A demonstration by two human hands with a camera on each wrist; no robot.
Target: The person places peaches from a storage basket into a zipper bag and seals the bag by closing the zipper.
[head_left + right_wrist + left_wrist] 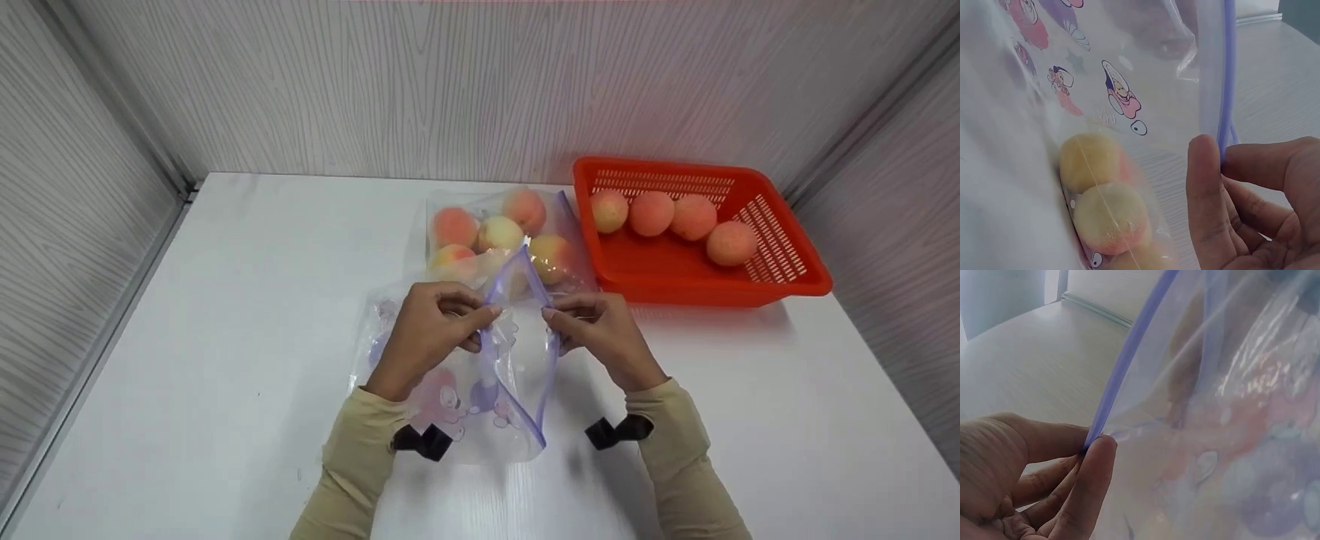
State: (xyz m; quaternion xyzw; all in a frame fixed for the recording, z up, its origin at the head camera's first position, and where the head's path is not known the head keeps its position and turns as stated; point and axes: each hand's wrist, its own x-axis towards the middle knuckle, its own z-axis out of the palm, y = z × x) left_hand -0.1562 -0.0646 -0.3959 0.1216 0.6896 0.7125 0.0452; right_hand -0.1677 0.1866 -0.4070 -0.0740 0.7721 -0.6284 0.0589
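Pale wood-grain walls (pixel 375 90) back the white counter (pixel 225 315) I watch remotely. At its middle, a printed zip bag (pixel 457 390) has its mouth parted, my left hand (pixel 439 322) and right hand (pixel 604 330) each pinching one purple edge (pixel 1123 365) between thumb and fingertip. I judge the step as opening the bag; the next move calls for freeing one hand while the other props the mouth. Beyond lies a filled bag (pixel 568 210) of peaches (pixel 455 226), beside a red basket (pixel 720 292) holding four more. Only the right wrist view shows cartoon prints (pixel 1122 93) sharply; only the head view includes the basket.
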